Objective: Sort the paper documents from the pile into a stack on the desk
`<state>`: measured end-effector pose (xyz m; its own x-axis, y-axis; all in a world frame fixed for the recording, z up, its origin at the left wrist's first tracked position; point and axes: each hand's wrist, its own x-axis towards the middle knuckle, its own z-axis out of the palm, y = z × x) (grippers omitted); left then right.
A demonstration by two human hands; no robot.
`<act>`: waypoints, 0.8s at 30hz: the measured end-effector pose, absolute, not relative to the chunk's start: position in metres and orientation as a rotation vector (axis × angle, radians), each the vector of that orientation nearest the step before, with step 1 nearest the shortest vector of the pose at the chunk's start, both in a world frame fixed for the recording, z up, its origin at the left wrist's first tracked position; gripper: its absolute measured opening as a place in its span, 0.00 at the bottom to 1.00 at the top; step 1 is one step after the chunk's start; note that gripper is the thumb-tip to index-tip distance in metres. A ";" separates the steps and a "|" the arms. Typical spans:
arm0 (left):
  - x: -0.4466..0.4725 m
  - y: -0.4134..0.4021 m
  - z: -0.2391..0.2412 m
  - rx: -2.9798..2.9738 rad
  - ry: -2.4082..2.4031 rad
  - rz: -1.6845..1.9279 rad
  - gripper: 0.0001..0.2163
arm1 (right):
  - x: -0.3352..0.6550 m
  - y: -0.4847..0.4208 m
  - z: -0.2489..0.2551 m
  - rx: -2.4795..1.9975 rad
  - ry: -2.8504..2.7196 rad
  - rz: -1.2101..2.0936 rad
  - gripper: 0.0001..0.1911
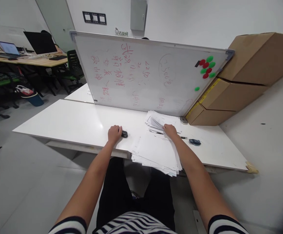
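White desk [65, 120], smooth, with a glare spot near the left hand; it runs from 9 o'clock to 4 o'clock (clock centred on the view, 12 at top). Yellowish guard [252, 167] on its corner between 3 and 4.

Paper: upper pile [170, 120] at 3 o'clock, flat on the desk; lower pile [154, 146] at 5, fanned, sheets overhanging the near edge. Right hand [170, 130], between 3 and 4: fingers closed on the edge of some curled sheets [156, 122] at the upper pile. Left hand [114, 134], at 8: fingers curled round one end of a small black object [124, 134], type unclear. Pen [159, 132] at 4, between the piles. Dark blue item [195, 142] between 3 and 4, apart from the paper.

Whiteboard [153, 87] stands on the desk at 12, red handwriting turned sideways, red and green magnets [207, 66] at 2. Cardboard boxes [248, 65], three stacked, between 2 and 3, beside the board.

Room: pale walls, grey floor [21, 182]. Grey wall cabinet [137, 14] at 12. Second desk [35, 60] at 10, carrying a monitor [40, 42] and laptop [9, 48]. Blue bin [36, 99] just above 9.
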<state>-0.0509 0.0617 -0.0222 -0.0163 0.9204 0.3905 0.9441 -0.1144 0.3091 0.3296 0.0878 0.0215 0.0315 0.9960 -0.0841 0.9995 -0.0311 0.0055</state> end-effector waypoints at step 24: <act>-0.005 -0.018 0.020 -2.771 -1.701 -0.868 0.22 | 0.253 -0.165 0.019 3.272 2.194 -1.880 0.18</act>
